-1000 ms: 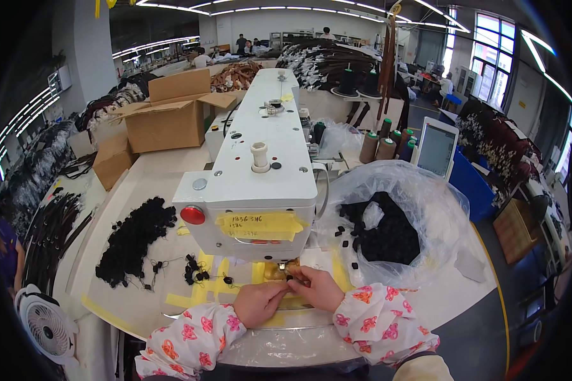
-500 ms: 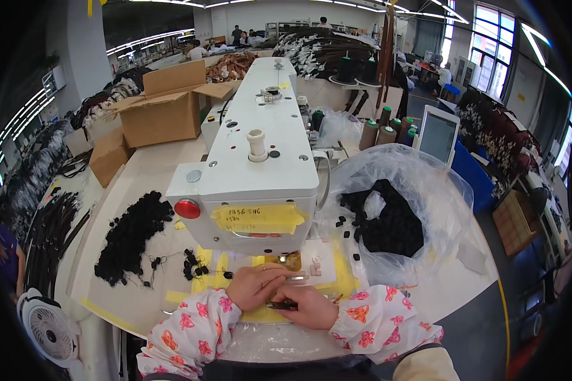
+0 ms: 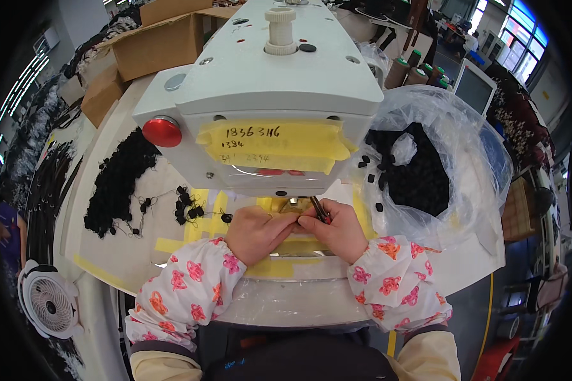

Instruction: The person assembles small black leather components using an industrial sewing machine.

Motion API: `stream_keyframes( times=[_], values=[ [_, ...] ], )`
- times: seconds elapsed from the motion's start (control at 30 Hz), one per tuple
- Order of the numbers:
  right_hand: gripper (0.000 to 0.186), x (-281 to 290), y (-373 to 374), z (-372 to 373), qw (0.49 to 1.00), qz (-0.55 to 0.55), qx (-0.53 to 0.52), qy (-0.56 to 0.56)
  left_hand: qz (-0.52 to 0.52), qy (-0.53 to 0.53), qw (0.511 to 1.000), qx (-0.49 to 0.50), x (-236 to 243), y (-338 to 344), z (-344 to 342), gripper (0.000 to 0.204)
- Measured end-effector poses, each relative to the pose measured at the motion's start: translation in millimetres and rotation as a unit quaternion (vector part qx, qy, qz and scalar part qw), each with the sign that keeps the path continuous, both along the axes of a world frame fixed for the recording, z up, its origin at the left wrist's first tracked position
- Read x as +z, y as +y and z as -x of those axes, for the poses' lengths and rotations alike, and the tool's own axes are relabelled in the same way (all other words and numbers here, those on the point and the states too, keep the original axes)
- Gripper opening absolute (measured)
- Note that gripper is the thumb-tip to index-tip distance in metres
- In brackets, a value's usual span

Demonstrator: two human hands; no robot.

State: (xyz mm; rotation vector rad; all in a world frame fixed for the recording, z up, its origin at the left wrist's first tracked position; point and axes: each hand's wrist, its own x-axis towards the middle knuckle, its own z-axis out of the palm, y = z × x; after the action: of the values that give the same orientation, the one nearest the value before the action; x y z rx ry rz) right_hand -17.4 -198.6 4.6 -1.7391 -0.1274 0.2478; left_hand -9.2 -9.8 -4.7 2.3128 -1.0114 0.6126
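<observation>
Just below the head of a white sewing machine [image 3: 273, 89], my two hands meet at the fingertips. My left hand [image 3: 255, 233] is closed, thumb and fingers pinched on something small and mostly hidden. Inside my closed right hand [image 3: 338, 230] is a pair of dark thread snips [image 3: 320, 209], its narrow arms pointing up and away. That hand's thumb and forefinger touch the left fingertips. Behind the fingers shows the machine's metal presser foot [image 3: 293, 202]. Left of my left hand lies a small cluster of black knobby pieces [image 3: 187, 206] with loose threads.
A larger black pile [image 3: 117, 184] lies at left. At right, a clear plastic bag [image 3: 470, 159] holds many black pieces [image 3: 416, 178]. Behind are a cardboard box [image 3: 159, 47], thread cones [image 3: 397, 73] and a tablet-like screen [image 3: 475, 87]. A white fan [image 3: 49, 306] stands lower left.
The view has come closer to the machine. My hands, overlapped before, now meet at the fingertips nearer the presser foot. The snips now point up; the pale sheet and metal piece are no longer visible.
</observation>
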Motion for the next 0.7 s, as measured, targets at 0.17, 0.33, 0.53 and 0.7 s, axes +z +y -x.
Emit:
stream_keyframes(
  times=[0.17,0.33,0.53,0.7],
  values=[
    [0.020,11.4,-2.8,4.9,0.997,-0.002,0.042,0.062,-0.006,-0.011,0.999,0.036,-6.9,3.2,-2.1,0.017],
    [0.027,20.3,-13.4,5.2,0.954,0.260,0.031,-0.149,0.099,0.207,0.972,0.060,3.4,6.3,-3.0,0.016],
    [0.017,3.7,-17.3,3.8,0.946,0.206,0.018,-0.248,0.077,0.215,0.971,0.068,7.5,3.6,-2.4,0.018],
    [0.016,5.7,-16.6,3.1,0.948,0.256,0.045,-0.183,0.074,0.174,0.980,0.055,2.3,3.9,-3.7,0.019]
  ],
)
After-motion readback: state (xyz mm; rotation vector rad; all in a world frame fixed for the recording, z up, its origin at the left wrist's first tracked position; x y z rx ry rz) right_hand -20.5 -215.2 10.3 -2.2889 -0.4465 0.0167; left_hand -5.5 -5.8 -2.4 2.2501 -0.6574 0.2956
